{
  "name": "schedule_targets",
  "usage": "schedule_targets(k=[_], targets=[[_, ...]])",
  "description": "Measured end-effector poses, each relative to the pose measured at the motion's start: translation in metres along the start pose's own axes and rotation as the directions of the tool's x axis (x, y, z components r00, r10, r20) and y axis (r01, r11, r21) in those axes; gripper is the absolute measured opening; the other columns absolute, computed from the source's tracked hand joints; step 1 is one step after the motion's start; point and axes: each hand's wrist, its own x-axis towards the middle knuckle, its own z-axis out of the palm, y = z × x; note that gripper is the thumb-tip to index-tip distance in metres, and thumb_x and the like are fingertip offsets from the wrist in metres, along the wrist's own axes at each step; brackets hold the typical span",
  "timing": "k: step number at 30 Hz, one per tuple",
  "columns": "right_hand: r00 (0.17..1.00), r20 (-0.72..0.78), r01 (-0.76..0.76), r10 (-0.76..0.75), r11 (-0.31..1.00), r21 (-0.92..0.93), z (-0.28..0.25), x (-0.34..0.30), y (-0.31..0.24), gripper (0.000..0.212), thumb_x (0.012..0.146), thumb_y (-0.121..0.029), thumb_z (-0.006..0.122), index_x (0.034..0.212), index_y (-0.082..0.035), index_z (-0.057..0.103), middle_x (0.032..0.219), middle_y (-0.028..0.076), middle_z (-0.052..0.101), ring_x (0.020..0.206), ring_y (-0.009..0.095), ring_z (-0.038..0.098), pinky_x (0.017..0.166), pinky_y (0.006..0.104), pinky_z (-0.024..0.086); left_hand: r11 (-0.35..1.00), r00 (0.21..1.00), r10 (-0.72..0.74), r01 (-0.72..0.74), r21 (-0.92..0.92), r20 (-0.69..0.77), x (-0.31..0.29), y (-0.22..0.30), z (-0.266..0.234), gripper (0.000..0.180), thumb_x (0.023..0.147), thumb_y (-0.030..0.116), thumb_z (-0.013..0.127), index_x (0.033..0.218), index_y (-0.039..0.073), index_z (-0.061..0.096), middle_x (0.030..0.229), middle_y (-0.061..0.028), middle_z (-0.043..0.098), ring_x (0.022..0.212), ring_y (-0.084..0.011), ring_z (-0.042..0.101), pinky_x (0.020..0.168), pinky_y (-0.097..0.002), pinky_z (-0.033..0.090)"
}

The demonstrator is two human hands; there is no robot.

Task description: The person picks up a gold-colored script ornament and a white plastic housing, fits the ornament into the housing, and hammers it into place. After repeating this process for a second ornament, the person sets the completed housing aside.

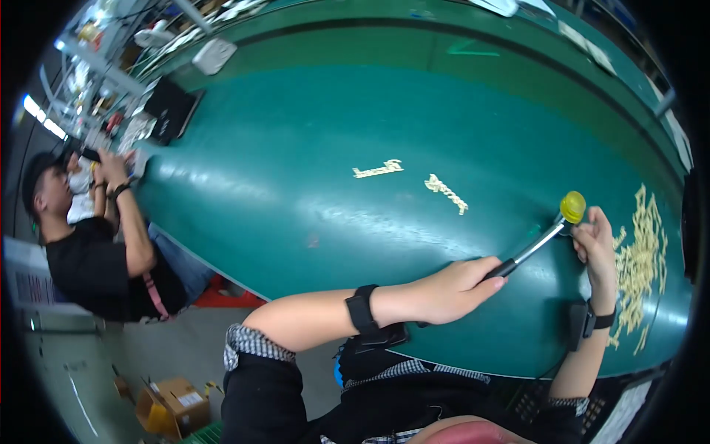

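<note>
While my left hand (452, 293) grips the yellow-headed mallet (538, 245) near the counter's (281, 133) right edge, I can't tell from here whether my half-curled right hand (600, 255) holds anything; two pale strips (378, 170) lie mid-counter, but the right-edge heap (640, 257) suggests much remains.

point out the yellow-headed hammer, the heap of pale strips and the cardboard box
Yellow-headed hammer (539, 243): head view, on its metal shaft.
Heap of pale strips (640, 259): head view, on its middle.
Cardboard box (181, 405): head view, on its outer side.
</note>
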Motion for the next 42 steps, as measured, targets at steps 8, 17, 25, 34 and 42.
schedule_targets(k=[8, 17, 25, 34, 42], targets=[[0.989, -0.054, 0.149, -0.14, 0.949, 0.277, 0.013, 0.002, 0.006, 0.021, 0.088, -0.005, 0.056, 0.099, -0.01, 0.04, 0.063, -0.004, 0.044, 0.045, 0.001, 0.034, 0.038, 0.0153, 0.021, 0.954, 0.987, -0.162, 0.162, -0.251, 0.022, 0.004, -0.001, -0.003, 0.02, 0.098, 0.026, 0.043, 0.099, 0.006, 0.046, 0.066, 0.0002, 0.044, 0.043, -0.0057, 0.042, 0.034, -0.0226, 0.037], [0.939, -0.259, 0.324, -0.228, 0.841, 0.434, 0.01, 0.005, 0.01, 0.034, 0.09, -0.006, 0.056, 0.12, -0.005, 0.039, 0.071, 0.001, 0.049, 0.056, 0.004, 0.04, 0.049, 0.0156, 0.031, 0.933, 0.987, -0.157, 0.157, -0.325, 0.026, 0.007, 0.0, -0.005, 0.018, 0.096, 0.024, 0.048, 0.096, 0.006, 0.045, 0.064, 0.0001, 0.044, 0.041, -0.0059, 0.043, 0.035, -0.023, 0.038], [0.947, -0.188, 0.317, -0.261, 0.858, 0.404, 0.015, 0.001, 0.006, 0.031, 0.092, -0.009, 0.054, 0.12, 0.002, 0.049, 0.078, 0.002, 0.052, 0.065, 0.006, 0.045, 0.058, 0.0171, 0.038, 0.925, 0.984, -0.176, 0.177, -0.335, 0.036, 0.007, 0.006, -0.006, 0.016, 0.095, 0.02, 0.049, 0.097, 0.005, 0.045, 0.064, 0.0002, 0.044, 0.041, -0.0063, 0.043, 0.035, -0.0234, 0.038], [0.973, -0.101, 0.23, -0.206, 0.883, 0.41, 0.016, 0.0, 0.01, 0.023, 0.092, -0.009, 0.054, 0.112, 0.003, 0.055, 0.081, 0.003, 0.055, 0.069, 0.007, 0.049, 0.063, 0.0183, 0.04, 0.925, 0.986, -0.166, 0.166, -0.34, 0.029, 0.005, 0.002, -0.005, 0.016, 0.094, 0.019, 0.05, 0.097, 0.004, 0.045, 0.063, -0.0001, 0.044, 0.041, -0.007, 0.044, 0.035, -0.0239, 0.039], [0.976, -0.088, 0.219, -0.201, 0.896, 0.386, 0.015, -0.005, 0.003, 0.015, 0.09, -0.007, 0.055, 0.103, -0.002, 0.055, 0.088, 0.003, 0.054, 0.075, 0.008, 0.049, 0.066, 0.0188, 0.04, 0.918, 0.987, -0.159, 0.161, -0.361, 0.035, 0.009, 0.0, -0.004, 0.019, 0.092, 0.019, 0.053, 0.097, 0.002, 0.045, 0.063, -0.0012, 0.045, 0.041, -0.0078, 0.045, 0.035, -0.0247, 0.04]])
